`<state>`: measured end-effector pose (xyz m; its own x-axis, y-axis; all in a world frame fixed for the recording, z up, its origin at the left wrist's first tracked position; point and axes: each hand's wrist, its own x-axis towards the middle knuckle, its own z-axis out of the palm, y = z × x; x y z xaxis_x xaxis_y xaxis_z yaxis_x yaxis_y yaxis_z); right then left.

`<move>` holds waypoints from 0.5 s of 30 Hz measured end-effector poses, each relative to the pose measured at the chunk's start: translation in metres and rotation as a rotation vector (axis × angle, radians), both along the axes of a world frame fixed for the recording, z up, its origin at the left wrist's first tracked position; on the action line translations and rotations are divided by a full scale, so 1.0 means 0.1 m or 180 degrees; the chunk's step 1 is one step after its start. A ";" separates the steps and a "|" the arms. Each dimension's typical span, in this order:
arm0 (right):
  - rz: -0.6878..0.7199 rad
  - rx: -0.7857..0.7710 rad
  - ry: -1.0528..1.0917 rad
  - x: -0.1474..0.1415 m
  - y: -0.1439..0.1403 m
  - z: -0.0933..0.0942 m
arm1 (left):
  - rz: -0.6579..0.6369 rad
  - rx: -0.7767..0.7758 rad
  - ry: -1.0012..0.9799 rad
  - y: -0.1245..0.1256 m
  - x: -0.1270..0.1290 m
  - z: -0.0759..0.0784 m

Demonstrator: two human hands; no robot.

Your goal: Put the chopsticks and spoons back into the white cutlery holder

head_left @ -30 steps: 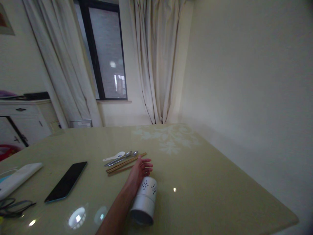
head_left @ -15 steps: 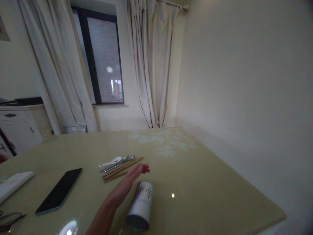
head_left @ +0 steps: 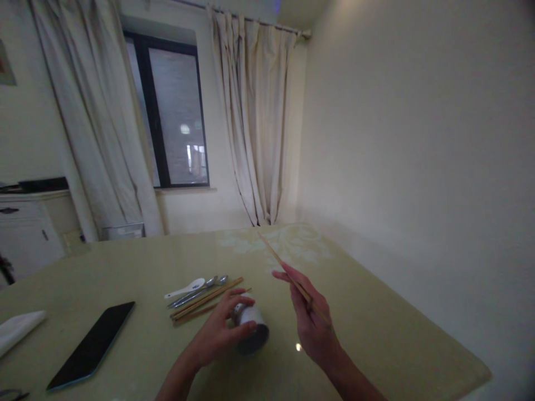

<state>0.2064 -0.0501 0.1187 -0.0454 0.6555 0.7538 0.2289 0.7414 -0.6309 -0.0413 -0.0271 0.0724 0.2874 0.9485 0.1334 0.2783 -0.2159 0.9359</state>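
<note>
My left hand [head_left: 221, 326] is closed around a white cylindrical utensil holder [head_left: 254, 322], thumb on the near side and fingers over the far end. The holder is tilted on its side, its dark open mouth facing me and to the right. In my right hand [head_left: 311, 317], raised over the table to the right, is a wooden chopstick [head_left: 271, 252] pointing up and away to the left. Whether a second one lies against it I cannot tell. Beyond my left hand lie more wooden chopsticks [head_left: 209, 296], metal spoons [head_left: 200, 291] and a white spoon [head_left: 186, 288].
A black phone-like slab [head_left: 94, 342] lies on the green-covered table [head_left: 376, 334] to the left. Farther left are a white flat object [head_left: 19, 328] and a partly cut-off dark item [head_left: 12, 394]. A wall [head_left: 418, 139] runs along the table's right side.
My left hand, outstretched beside the holder before, now grips it, and the holder's mouth has swung rightward. My right hand has come into view with a chopstick.
</note>
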 end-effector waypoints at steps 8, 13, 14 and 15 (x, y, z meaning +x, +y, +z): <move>-0.0358 0.0576 0.0100 -0.22 0.93 -0.47 | 0.1337 0.0009 -0.0754 0.32 0.07 -0.12; -0.0823 0.0415 0.0375 -0.18 0.84 -0.59 | 0.1395 -0.0978 -0.1056 0.52 0.11 -0.06; -0.0821 0.0277 0.0447 -0.16 0.83 -0.58 | 0.1370 -0.1077 -0.1096 0.54 0.12 -0.04; -0.0799 0.0100 0.0541 -0.13 0.83 -0.57 | 0.1330 -0.1130 -0.1099 0.57 0.13 -0.01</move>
